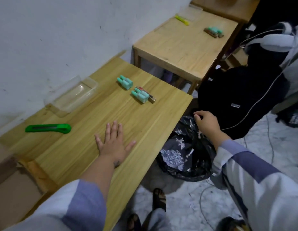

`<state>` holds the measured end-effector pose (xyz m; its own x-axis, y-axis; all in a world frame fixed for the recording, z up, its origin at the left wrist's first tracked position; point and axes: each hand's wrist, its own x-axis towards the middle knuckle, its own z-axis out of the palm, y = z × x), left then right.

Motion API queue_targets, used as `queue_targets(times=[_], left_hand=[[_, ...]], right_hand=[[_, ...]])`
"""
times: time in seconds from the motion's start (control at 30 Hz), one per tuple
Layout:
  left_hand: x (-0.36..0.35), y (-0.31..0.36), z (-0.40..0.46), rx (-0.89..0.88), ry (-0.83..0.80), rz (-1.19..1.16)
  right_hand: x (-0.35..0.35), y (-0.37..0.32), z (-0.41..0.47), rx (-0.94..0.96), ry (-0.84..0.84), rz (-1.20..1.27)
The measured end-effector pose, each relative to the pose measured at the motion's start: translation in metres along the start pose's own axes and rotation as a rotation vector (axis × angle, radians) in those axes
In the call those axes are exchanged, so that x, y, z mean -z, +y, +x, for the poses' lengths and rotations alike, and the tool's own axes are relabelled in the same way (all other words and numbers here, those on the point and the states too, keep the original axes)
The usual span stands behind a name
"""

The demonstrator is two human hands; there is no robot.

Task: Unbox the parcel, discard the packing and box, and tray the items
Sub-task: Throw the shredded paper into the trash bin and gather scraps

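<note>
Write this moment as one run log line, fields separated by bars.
left hand flat on table | right hand grips bin bag | tray empty

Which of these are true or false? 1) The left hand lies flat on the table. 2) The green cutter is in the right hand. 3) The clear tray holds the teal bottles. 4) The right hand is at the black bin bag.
1) True: the left hand lies flat, fingers spread, on the near wooden table.
2) False: the green box cutter lies on the table, untouched.
3) False: the clear plastic tray looks empty; the teal bottles lie on the table beside it.
4) True: the right hand grips the rim of the black bin bag.
</note>
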<state>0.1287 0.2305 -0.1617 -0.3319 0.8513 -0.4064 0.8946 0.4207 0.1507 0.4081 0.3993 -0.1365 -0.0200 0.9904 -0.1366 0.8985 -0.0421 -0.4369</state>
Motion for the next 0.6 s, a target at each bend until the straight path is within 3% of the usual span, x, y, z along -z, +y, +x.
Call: queue_targets(times=[0.27,0.6], left_hand=[[0.000,-0.003,0.001,0.002,0.004,0.011],[0.003,-0.004,0.001,-0.007,-0.024,0.020]], right_hand=[[0.003,-0.015,-0.002,-0.025,0.128,0.073],[-0.014,-0.048,-0.024,0.038,0.017,-0.013]])
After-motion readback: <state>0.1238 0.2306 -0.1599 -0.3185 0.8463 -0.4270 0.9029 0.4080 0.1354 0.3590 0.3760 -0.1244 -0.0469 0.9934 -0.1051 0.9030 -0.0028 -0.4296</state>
